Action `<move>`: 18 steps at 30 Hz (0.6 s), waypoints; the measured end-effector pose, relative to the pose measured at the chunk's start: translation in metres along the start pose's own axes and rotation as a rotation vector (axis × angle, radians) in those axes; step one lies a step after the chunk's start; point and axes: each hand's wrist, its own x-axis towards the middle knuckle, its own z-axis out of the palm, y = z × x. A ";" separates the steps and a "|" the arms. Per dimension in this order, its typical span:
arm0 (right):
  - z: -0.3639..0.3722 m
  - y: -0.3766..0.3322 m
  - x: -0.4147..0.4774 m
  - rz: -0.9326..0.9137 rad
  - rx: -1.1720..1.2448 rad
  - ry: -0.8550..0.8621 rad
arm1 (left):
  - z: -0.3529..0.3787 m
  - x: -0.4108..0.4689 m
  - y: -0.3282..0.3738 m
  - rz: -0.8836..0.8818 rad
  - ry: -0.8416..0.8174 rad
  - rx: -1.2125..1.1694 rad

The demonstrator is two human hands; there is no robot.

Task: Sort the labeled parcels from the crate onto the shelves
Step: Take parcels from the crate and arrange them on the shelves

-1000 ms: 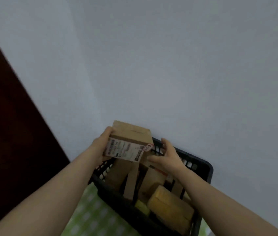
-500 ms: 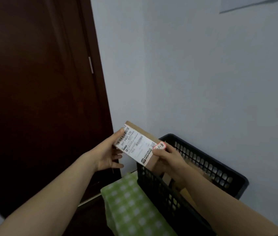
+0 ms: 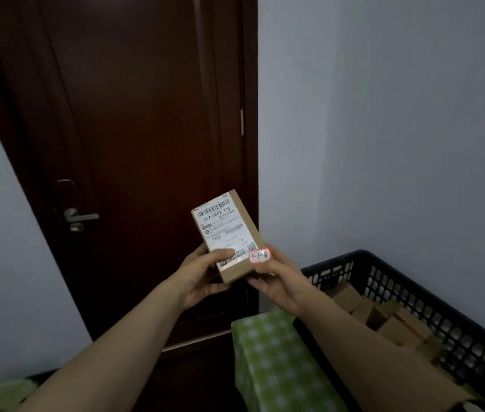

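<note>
A small brown cardboard parcel (image 3: 225,230) is held up in front of a dark door, its white shipping label facing me and a red-edged sticker reading 3-1-8 at its lower right corner. My left hand (image 3: 199,276) grips its lower left side, thumb across the label. My right hand (image 3: 277,278) holds the lower right corner under the sticker. The black plastic crate (image 3: 399,281) stands at the lower right with several more brown parcels (image 3: 384,319) inside.
A dark wooden door (image 3: 134,144) with a metal handle (image 3: 79,218) fills the left and middle. A pale wall lies to the right. The crate rests on a surface with a green checked cover (image 3: 271,364).
The parcel came up out of the crate and moved left, in front of the door. It has turned upright with the label facing me. My view swung left.
</note>
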 end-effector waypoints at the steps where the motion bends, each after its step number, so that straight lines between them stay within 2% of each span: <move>1: 0.004 0.002 0.002 0.002 -0.004 -0.008 | -0.004 -0.002 0.001 0.001 0.012 0.003; 8: 0.030 0.019 0.013 0.057 -0.052 -0.040 | -0.031 -0.020 0.011 0.013 0.100 0.032; 13: 0.060 0.018 0.015 0.093 -0.228 -0.093 | -0.053 -0.042 0.027 0.035 0.181 0.088; 18: 0.119 0.020 0.033 0.085 -0.338 -0.212 | -0.090 -0.076 0.049 0.077 0.350 0.140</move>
